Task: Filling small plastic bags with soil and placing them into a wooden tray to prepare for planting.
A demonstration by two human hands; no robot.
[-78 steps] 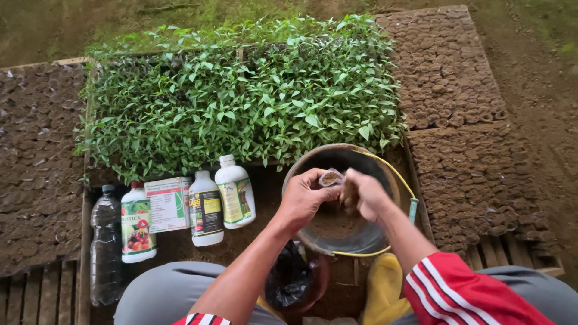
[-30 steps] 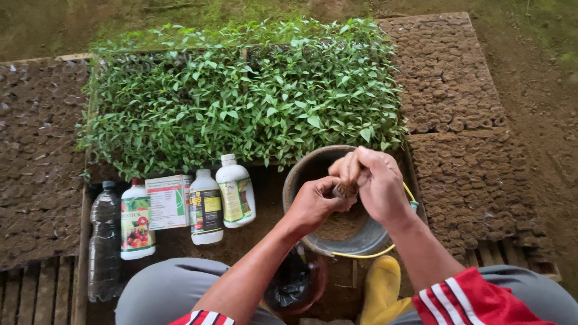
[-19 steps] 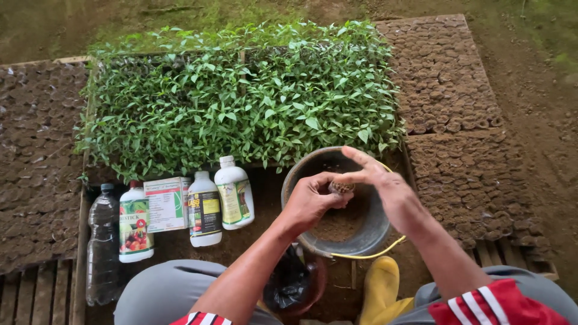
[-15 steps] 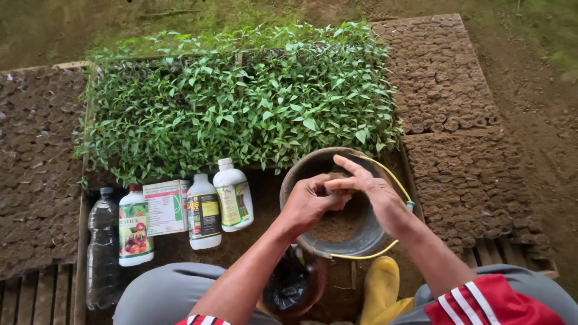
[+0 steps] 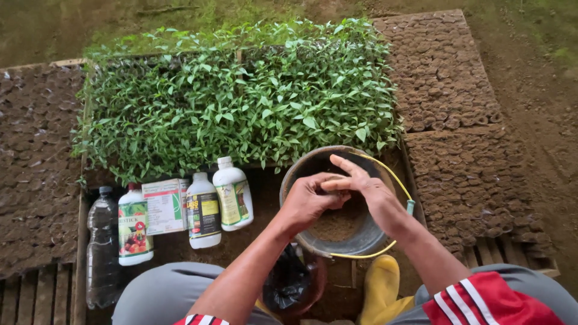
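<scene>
The head view shows the left hand (image 5: 308,201) and the right hand (image 5: 368,194) touching each other above a round grey metal bucket with a yellow handle (image 5: 301,232), which holds brown soil (image 5: 338,225) at its bottom. The fingers are curled together around something small; what it is I cannot tell. Just beside the bucket stand three white plastic bottles (image 5: 203,210), before a dense bed of green seedlings (image 5: 241,108).
</scene>
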